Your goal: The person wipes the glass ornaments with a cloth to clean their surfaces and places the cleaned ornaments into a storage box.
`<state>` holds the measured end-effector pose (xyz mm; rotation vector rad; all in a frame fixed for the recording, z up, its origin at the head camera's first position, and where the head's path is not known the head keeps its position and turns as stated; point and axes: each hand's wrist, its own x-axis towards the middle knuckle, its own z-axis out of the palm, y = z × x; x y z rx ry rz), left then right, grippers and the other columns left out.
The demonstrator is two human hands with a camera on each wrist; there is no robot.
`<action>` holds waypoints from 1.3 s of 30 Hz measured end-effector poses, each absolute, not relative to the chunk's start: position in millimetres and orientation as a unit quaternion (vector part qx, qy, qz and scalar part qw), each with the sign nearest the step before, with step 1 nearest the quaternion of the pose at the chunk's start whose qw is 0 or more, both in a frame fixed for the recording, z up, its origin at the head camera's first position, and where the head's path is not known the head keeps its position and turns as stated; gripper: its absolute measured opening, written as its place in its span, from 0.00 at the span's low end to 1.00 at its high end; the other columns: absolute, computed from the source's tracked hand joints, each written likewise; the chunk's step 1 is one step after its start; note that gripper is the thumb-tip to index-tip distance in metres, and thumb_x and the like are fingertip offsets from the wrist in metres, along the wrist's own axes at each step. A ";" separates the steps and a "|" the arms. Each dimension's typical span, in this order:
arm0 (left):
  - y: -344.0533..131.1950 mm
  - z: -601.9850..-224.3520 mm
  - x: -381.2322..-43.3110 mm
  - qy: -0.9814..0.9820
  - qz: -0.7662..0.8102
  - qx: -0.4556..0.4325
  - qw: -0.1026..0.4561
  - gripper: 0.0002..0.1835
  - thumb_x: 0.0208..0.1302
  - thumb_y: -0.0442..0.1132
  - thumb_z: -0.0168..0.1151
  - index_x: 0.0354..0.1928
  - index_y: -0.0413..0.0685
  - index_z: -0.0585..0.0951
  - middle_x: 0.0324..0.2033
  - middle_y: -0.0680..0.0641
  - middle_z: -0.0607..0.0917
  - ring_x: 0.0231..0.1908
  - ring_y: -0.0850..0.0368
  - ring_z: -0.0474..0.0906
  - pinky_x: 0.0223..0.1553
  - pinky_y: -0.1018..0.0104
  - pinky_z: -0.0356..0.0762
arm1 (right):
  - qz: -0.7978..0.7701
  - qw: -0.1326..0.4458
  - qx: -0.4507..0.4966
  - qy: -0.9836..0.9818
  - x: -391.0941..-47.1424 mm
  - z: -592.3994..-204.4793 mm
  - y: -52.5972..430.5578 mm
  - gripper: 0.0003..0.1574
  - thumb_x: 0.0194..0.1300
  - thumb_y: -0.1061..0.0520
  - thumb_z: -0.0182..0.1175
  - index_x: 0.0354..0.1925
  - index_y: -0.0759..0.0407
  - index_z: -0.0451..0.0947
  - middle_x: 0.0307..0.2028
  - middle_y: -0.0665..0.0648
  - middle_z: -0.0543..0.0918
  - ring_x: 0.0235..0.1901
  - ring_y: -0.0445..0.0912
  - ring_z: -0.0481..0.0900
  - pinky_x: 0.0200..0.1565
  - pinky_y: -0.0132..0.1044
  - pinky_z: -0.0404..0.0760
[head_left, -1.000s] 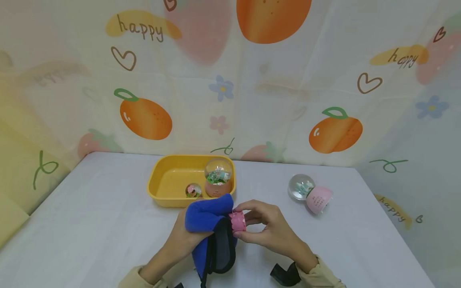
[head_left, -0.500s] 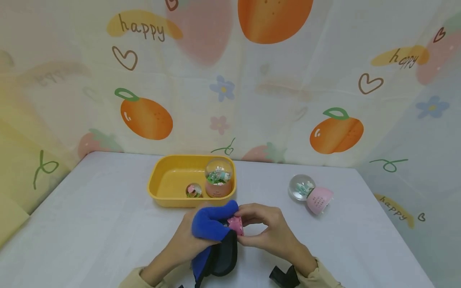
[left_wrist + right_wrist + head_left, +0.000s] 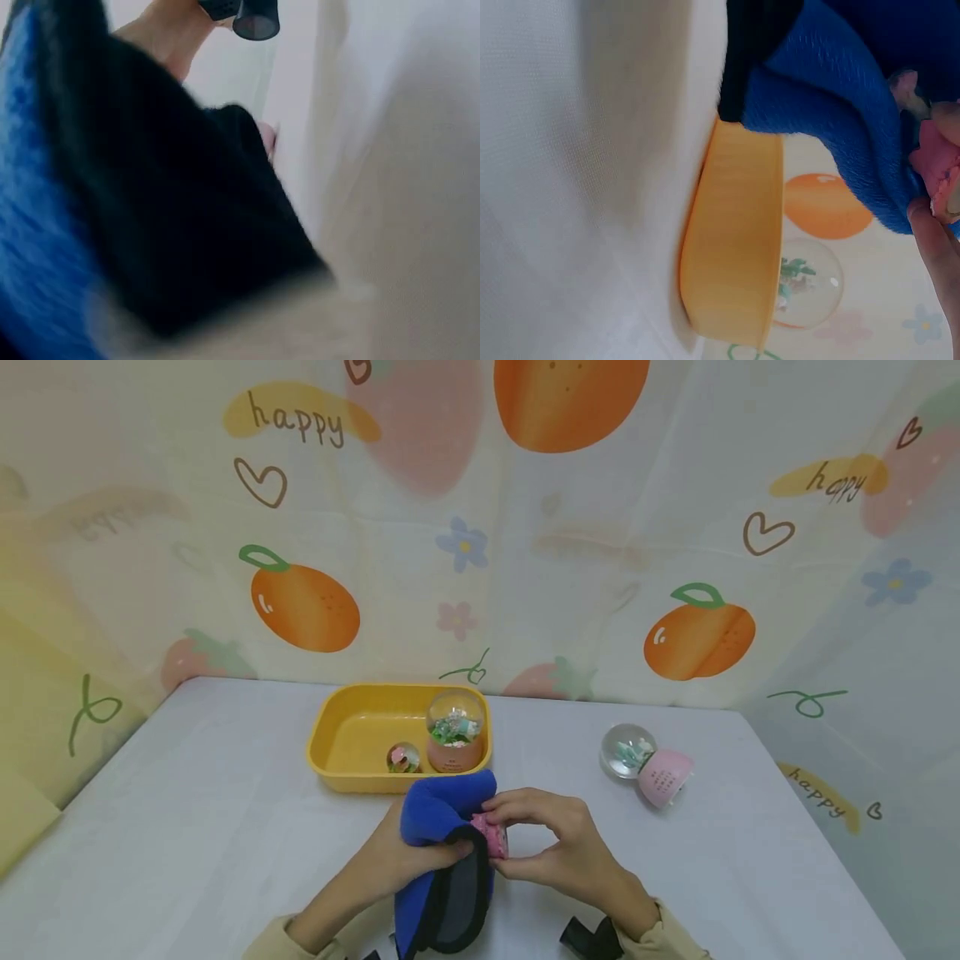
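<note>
"So, what is that between the two hands?"

"A small pink piece [image 3: 491,838] — hard-looking, scalloped along its edge, with a pale round underside in the right wrist view. It sits above the table, partly tucked into the fold of a blue cloth [image 3: 435,814]."

"What sort of cloth?"

"Plush, with a fuzzy pile, a black bound edge and a dark grey panel hanging below."

"And the hands?"

"The left hand [image 3: 401,853] grips the bunched cloth, thumb laid across it, the other fingers mostly hidden. The right hand [image 3: 562,845] comes in from the side, pinching the pink piece with its thumb beneath and fingers above."

"What lies beyond?"

"A smooth yellow tray [image 3: 360,743] with rounded corners, just behind the cloth. In it are a little clear ball [image 3: 403,757] and an upright snow globe [image 3: 454,731]. Well to the right, a pink-based globe [image 3: 663,777] lies on its side on the white tablecloth [image 3: 187,835]."
</note>
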<state>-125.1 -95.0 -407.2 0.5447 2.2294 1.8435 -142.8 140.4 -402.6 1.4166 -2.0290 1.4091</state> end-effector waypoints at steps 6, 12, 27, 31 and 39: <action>-94.4 -410.6 -124.8 0.774 0.596 0.201 0.075 0.32 0.57 0.44 0.72 0.63 0.50 0.73 0.55 0.49 0.83 0.52 0.57 0.80 0.55 0.62 0.76 | 0.465 0.163 0.495 -0.715 -142.9 -402.5 140.2 0.32 0.42 0.73 0.75 0.48 0.61 0.80 0.46 0.61 0.87 0.48 0.50 0.85 0.54 0.34 0.81; -94.8 -414.2 -121.9 0.765 0.602 0.228 -0.017 0.17 0.60 0.35 0.66 0.52 0.43 0.79 0.45 0.45 0.87 0.43 0.64 0.81 0.48 0.67 0.79 | 0.462 0.163 0.513 -0.705 -143.0 -402.9 140.5 0.31 0.42 0.74 0.75 0.46 0.60 0.80 0.46 0.61 0.87 0.48 0.49 0.85 0.55 0.33 0.81; -97.6 -407.8 -127.0 0.734 0.631 0.218 0.123 0.32 0.59 0.43 0.69 0.65 0.46 0.71 0.57 0.43 0.82 0.53 0.51 0.79 0.56 0.61 0.76 | 0.462 0.196 0.508 -0.700 -145.6 -403.1 143.2 0.30 0.43 0.71 0.76 0.47 0.61 0.79 0.46 0.63 0.85 0.49 0.50 0.83 0.55 0.32 0.80; -95.4 -408.7 -124.6 0.752 0.620 0.209 0.077 0.34 0.57 0.42 0.72 0.65 0.48 0.71 0.58 0.47 0.81 0.55 0.53 0.78 0.58 0.59 0.75 | 0.485 0.163 0.476 -0.715 -144.1 -400.9 142.5 0.34 0.44 0.73 0.75 0.52 0.62 0.78 0.49 0.62 0.83 0.50 0.47 0.82 0.51 0.35 0.83; -95.0 -413.4 -122.8 0.745 0.601 0.286 -0.047 0.31 0.55 0.35 0.73 0.62 0.53 0.74 0.58 0.49 0.83 0.56 0.60 0.79 0.58 0.65 0.76 | 0.530 0.091 0.441 -0.719 -144.3 -397.6 142.8 0.30 0.54 0.67 0.72 0.55 0.60 0.76 0.51 0.61 0.81 0.47 0.45 0.84 0.42 0.39 0.87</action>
